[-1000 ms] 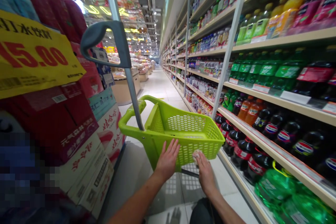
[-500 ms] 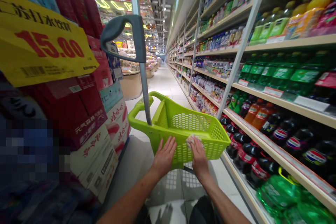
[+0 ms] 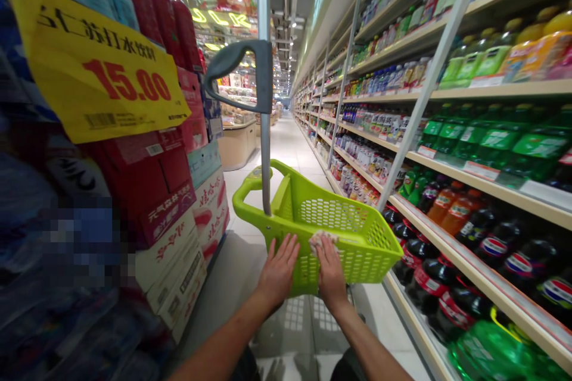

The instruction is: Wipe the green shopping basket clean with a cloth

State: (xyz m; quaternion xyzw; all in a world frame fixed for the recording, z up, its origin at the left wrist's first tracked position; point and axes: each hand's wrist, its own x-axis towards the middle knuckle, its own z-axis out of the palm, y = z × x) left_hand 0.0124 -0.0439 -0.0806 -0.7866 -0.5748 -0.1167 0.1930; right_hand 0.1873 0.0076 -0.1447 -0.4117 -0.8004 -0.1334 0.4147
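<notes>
A lime-green shopping basket cart (image 3: 379,256) stands in the aisle before me, with a grey handle (image 3: 263,77) on a metal pole rising from its left part. Flat against the near side wall rests my left hand (image 3: 277,271), its fingers stretched out and holding nothing. To the right of it, my right hand (image 3: 330,274) presses a crumpled, pale patterned cloth (image 3: 318,242) to the same wall, just below the rim. Part of the cloth is hidden under the fingers. No goods show inside the basket.
Shelves of drink bottles (image 3: 496,137) line the right side, close to the basket's end. Stacked drink cartons (image 3: 170,274) with a yellow price sign (image 3: 116,71) stand at the left. A tiled floor (image 3: 281,137) runs down the aisle past a wooden display counter (image 3: 236,146).
My right hand has slid the cloth left along the basket wall, closer to my left hand. My left hand stays on the wall. The view has turned slightly left.
</notes>
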